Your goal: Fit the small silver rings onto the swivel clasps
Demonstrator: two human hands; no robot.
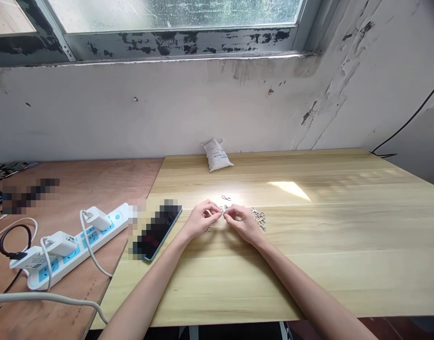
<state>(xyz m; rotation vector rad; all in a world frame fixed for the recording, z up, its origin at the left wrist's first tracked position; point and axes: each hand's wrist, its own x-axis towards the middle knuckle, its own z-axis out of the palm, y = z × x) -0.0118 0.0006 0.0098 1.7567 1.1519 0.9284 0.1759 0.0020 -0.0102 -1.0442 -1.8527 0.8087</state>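
Note:
My left hand [200, 219] and my right hand [242, 222] meet over the light wooden table [309, 245], fingertips pinched together on a small metal clasp-and-ring piece [223, 212]. A loose metal ring [209, 229] lies just under my left hand. A small pile of silvery clasps [259, 218] rests to the right of my right hand. Another small metal clasp [226, 198] lies a little farther back.
A dark phone [157, 230] lies left of my hands near the table's edge. A white power strip [71, 245] with plugged chargers and cables sits on the reddish board [79, 189] at left. A small white sack [217, 154] leans against the wall.

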